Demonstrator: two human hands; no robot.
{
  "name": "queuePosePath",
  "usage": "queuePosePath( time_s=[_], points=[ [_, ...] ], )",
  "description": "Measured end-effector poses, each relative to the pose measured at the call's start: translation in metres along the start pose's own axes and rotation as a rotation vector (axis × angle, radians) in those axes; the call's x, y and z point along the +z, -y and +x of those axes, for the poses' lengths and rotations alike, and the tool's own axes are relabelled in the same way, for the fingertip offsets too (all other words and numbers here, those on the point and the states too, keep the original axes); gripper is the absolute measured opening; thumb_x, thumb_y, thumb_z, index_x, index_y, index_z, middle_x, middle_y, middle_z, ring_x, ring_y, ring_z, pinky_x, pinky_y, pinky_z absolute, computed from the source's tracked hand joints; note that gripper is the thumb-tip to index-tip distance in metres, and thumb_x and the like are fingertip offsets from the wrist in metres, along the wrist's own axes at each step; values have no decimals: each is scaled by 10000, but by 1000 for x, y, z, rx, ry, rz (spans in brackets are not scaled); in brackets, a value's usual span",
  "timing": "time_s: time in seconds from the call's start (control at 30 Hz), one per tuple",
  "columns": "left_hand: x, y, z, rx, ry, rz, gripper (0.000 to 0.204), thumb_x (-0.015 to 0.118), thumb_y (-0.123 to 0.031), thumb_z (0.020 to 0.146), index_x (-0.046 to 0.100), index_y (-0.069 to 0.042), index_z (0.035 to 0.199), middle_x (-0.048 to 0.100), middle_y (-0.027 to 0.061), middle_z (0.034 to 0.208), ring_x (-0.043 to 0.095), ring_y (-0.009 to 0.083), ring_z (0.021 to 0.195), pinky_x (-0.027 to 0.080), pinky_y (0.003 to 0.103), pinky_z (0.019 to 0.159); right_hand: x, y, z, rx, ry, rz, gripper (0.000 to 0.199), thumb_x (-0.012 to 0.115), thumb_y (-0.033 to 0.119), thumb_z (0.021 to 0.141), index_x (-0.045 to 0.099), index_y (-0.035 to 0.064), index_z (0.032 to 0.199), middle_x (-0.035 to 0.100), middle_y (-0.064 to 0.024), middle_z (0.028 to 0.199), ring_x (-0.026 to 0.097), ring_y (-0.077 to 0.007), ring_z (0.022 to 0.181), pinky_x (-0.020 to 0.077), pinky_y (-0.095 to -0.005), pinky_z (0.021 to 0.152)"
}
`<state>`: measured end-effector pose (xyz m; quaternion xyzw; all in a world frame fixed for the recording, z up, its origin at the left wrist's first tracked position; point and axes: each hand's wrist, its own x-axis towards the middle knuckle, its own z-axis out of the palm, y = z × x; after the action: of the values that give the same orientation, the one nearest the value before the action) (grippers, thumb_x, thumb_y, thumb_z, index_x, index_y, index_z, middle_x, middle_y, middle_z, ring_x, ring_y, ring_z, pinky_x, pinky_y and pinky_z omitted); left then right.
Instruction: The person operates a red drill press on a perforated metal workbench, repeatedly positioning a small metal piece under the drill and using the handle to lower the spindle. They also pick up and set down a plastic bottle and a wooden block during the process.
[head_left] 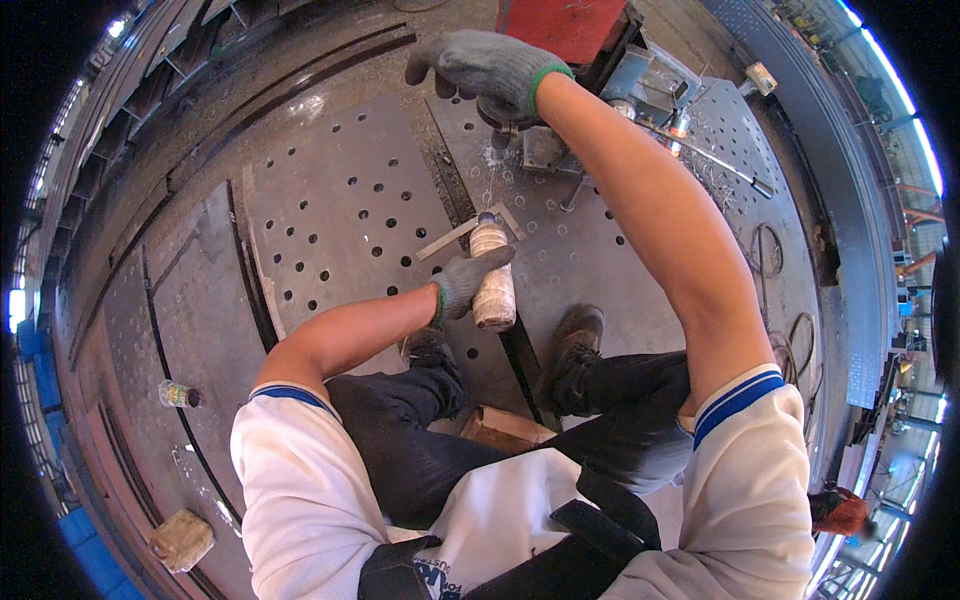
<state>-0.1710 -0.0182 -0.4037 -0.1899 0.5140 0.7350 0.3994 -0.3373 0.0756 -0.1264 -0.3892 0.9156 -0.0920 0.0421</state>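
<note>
My left hand point(460, 285), in a grey knit glove, is wrapped round a dirty whitish bottle point(492, 300) with a dark cap. The bottle stands tilted away from me, above a perforated steel plate point(340, 250). Just past its cap lies an L-shaped metal square point(450, 238). Farther out, my right hand point(485, 72), in a grey glove with a green cuff, reaches leftward with fingers loosely stretched and somewhat bent. No object shows in it. Below its palm is the dark metal part of a machine point(550, 150), partly hidden by the hand and forearm.
A red panel point(555, 30) rises behind the right wrist. To the right are metal shavings, a long bar point(710, 160) and a looped cable point(770, 250). A jar point(178, 394) and a dirty block point(182, 540) lie at left. Near my boots sits a brown box point(505, 428).
</note>
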Motion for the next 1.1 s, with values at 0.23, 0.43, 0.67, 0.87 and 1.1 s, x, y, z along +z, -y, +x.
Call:
queuePosePath(
  time_s=[0.23, 0.43, 0.67, 0.87, 1.1],
  points=[
    [-3, 5, 7, 41, 22, 15, 539, 823, -449, 842, 638, -17, 1107, 703, 117, 917, 727, 235, 746, 623, 416, 663, 4, -3, 2, -3, -40, 23, 567, 583, -131, 795, 612, 135, 1295, 704, -141, 1067, 699, -297, 971, 580, -416, 820],
    [-13, 1, 4, 53, -43, 180, 552, 836, -437, 828, 652, -23, 1142, 711, 108, 930, 726, 238, 773, 620, 415, 682, 16, -1, 14, -2, -89, -201, 357, 578, 16, 892, 655, 105, 1229, 696, -210, 1068, 695, -369, 972, 565, -458, 824],
    [8, -15, -17, 54, -5, 110, 510, 851, -423, 830, 638, -55, 1112, 690, 78, 908, 703, 215, 728, 611, 400, 663, 33, -25, 18, -149, -316, -143, 261, 570, 223, 844, 735, 54, 955, 723, -210, 1027, 699, -410, 930, 562, -518, 802],
    [16, -18, -24, 95, 3, 31, 411, 810, -340, 887, 605, -72, 1121, 665, 67, 885, 688, 203, 710, 607, 391, 637, 29, -13, 19, -49, -231, -136, 206, 559, 118, 881, 737, 59, 968, 727, -215, 998, 712, -412, 916, 574, -527, 779],
    [14, -7, -7, 73, -10, 21, 256, 748, -238, 950, 601, -108, 1113, 641, 41, 925, 679, 190, 750, 619, 361, 639, 36, -21, 32, -103, -308, -122, 203, 599, 115, 844, 736, 16, 956, 739, -197, 1023, 716, -402, 940, 577, -511, 780]
  ],
)
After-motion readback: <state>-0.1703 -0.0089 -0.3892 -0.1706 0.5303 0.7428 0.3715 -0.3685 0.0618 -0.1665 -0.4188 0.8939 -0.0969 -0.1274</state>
